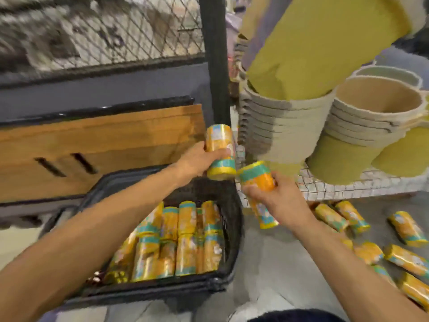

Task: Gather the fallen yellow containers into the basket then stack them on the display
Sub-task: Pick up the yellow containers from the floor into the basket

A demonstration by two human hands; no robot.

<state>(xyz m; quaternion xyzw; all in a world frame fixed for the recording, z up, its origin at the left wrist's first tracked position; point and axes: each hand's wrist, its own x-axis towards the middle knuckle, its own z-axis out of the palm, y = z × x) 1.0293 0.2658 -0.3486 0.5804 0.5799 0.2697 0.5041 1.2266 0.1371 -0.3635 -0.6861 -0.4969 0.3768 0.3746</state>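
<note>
My left hand (201,161) grips an upright yellow container (220,151) above the far right corner of the black basket (229,273). My right hand (276,196) holds a second yellow container (256,180), tilted, just right of the first one; the two almost touch. Several yellow containers (185,240) lie packed in rows inside the basket. Several more fallen yellow containers (408,228) lie scattered on the floor at the right, under and in front of the wire display shelf (343,187).
Stacks of beige and olive pots (285,126) stand on the wire shelf at the right. A black post (214,66) rises behind my hands. At the left are a wooden cabinet (104,145) and a mesh fence (104,31). Grey floor (274,263) lies between basket and scattered containers.
</note>
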